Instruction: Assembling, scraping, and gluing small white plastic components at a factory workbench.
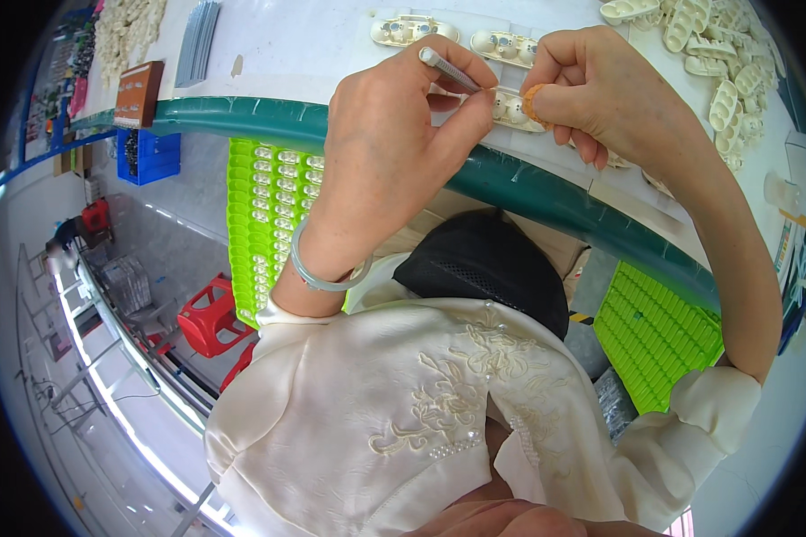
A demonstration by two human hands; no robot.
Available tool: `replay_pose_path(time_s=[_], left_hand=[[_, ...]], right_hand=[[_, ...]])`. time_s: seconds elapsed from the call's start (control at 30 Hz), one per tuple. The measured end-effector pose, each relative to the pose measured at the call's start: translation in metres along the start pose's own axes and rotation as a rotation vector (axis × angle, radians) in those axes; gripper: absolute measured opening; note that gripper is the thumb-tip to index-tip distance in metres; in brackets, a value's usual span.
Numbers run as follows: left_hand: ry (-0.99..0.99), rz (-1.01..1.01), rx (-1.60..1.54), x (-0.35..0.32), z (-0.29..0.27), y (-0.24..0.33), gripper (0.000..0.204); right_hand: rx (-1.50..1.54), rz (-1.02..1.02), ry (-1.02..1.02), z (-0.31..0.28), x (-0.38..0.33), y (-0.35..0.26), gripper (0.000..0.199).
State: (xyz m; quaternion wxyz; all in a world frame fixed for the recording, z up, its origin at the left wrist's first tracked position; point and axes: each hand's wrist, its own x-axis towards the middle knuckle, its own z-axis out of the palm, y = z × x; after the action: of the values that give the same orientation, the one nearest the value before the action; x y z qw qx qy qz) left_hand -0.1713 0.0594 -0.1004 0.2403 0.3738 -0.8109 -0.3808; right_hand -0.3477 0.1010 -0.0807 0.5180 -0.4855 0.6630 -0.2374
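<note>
My left hand [398,134] is closed round a slim silver pen-shaped tool with a ridged handle [450,68], its tip end hidden at my fingertips. Between my hands, near the table edge, lies a cream oval plastic housing [508,108]. My right hand [600,89] is pinched beside this housing's right end, wearing an orange textured finger cot [535,106]. Whatever its fingertips hold, if anything, is hidden. Just beyond are two similar housings, one at the left [414,31] and one nearer the middle [503,45], both with round parts inside.
Cream housings form a heap [730,85] on the table's right side. Grey strips [197,43] and a brown box [139,94] sit at the left. A green padded edge [546,183] borders the table. Below are bright green trays [242,206] and a red stool [208,324].
</note>
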Motion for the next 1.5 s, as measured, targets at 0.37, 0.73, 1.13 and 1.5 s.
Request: replay_pose_path(time_s=[0.37, 0.73, 1.13, 1.5], left_hand=[[0.054, -0.009, 0.03, 0.003, 0.01, 0.002, 0.008], [0.09, -0.002, -0.055, 0.003, 0.011, -0.003, 0.008], [0.27, 0.023, -0.305, -0.002, -0.028, 0.002, 0.012], [0.126, -0.02, -0.146, -0.01, -0.035, -0.035, 0.012]], right_hand=[[0.078, -0.035, -0.061, -0.007, 0.001, 0.008, 0.012], [0.13, 0.114, -0.289, -0.017, 0.011, -0.014, 0.017], [0.094, 0.148, -0.282, -0.009, 0.024, -0.015, 0.014], [0.032, 0.031, -0.126, -0.002, 0.022, -0.009, 0.009]])
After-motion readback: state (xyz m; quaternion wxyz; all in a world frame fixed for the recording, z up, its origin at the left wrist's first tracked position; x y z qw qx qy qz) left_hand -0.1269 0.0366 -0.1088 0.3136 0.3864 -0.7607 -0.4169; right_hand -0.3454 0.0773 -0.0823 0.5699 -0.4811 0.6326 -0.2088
